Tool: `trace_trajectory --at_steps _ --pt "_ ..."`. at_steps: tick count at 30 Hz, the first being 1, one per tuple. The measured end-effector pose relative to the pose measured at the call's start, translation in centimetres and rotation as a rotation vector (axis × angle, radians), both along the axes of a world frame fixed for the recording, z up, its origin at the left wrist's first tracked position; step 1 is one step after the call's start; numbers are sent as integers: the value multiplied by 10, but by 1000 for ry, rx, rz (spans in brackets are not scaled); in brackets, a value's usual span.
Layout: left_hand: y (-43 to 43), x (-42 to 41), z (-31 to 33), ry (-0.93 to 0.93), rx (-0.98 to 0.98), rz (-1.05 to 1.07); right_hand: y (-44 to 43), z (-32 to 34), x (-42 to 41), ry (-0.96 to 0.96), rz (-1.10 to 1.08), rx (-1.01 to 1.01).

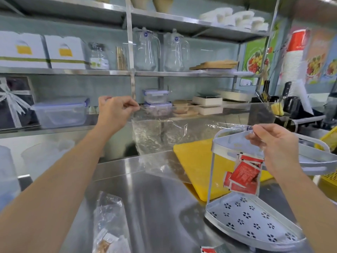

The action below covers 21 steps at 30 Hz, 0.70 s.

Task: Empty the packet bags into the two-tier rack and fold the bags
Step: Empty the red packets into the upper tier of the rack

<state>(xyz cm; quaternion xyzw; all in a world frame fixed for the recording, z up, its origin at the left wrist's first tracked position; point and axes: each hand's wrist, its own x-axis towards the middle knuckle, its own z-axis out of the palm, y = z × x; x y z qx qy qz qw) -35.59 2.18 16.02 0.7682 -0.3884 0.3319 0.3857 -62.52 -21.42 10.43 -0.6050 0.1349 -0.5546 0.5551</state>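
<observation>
My left hand (114,112) pinches one top corner of a clear plastic bag (155,136), raised in front of the shelf. My right hand (275,145) pinches the other end, lower and to the right. The bag is stretched between them. Several red packets (242,174) are bunched in the part that hangs under my right hand, just above the lower tier of the white two-tier rack (255,221). That tier, perforated with flower holes, holds nothing. A second clear bag (107,216) with pale packets lies on the steel counter near me. One red packet (207,250) lies at the bottom edge.
A yellow cutting board (193,161) lies behind the rack. Yellow baskets (328,139) stand at the right. Steel shelves behind the counter carry clear lidded containers (60,112), glass jugs (145,50) and white boxes. Knives and utensils stand at the far right.
</observation>
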Motion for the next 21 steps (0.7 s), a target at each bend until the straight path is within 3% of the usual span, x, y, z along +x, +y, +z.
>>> trace_trajectory --at_steps 4,6,8,12,14,19,21 --pt "-2 0 13 180 63 -134 -4 6 -4 -42 -23 31" --pt "-6 -10 25 155 -15 -107 -8 11 -8 -76 -42 65" --pt "-15 -31 41 80 -133 -111 -13 17 -12 -111 -58 88" --pt "-43 -84 71 -268 -73 -138 -25 30 -23 -160 -84 92" --pt "-59 -111 91 -336 -73 -213 -30 37 -29 -175 -71 97" --pt "-126 -150 110 -368 340 -259 -39 53 -37 -141 -110 55" --pt "-153 -162 107 -326 345 -310 -42 57 -41 -132 -118 37"
